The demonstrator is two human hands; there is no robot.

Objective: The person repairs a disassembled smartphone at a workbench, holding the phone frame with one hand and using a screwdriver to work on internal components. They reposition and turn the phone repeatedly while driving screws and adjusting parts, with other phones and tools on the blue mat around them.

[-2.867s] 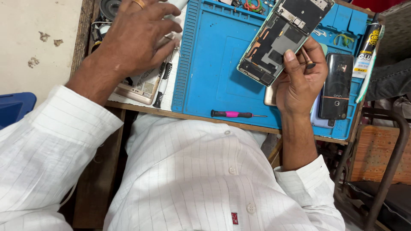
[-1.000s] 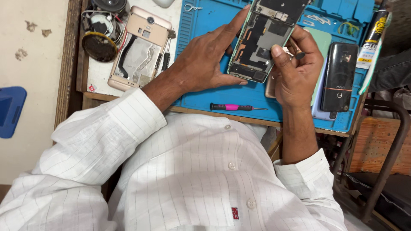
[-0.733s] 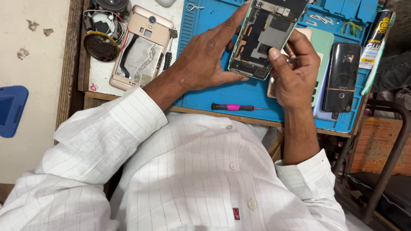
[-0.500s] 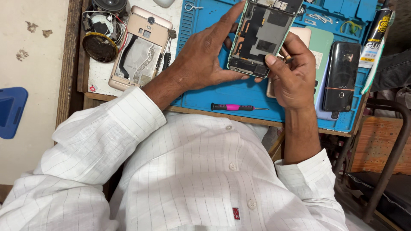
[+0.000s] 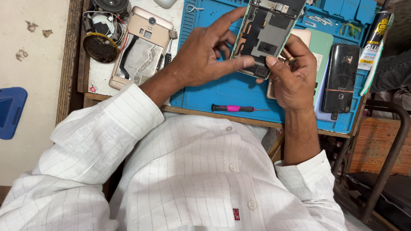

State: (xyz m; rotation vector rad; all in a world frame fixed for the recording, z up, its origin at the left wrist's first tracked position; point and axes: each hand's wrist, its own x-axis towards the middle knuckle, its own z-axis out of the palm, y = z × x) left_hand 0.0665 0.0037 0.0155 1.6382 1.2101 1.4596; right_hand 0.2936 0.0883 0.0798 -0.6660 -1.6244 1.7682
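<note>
An opened phone (image 5: 266,36) with its back cover off, dark boards showing, is held above the blue repair mat (image 5: 214,92). My right hand (image 5: 295,75) grips its lower right edge, thumb on the bottom corner. My left hand (image 5: 205,55) reaches across from the left; its thumb and fingertips touch the phone's lower left edge, the index finger stretched toward the top. Both hands wear white striped sleeves.
A pink-handled screwdriver (image 5: 234,108) lies at the mat's front edge. A gold phone shell (image 5: 139,49) and a round speaker part (image 5: 100,45) rest at the left. A black phone (image 5: 341,79), a pale green phone (image 5: 322,55) and a glue tube (image 5: 373,40) lie at the right.
My left hand came over from the gold phone shell at the left to the opened phone. The phone has since tilted more upright and my left thumb now presses its lower edge.
</note>
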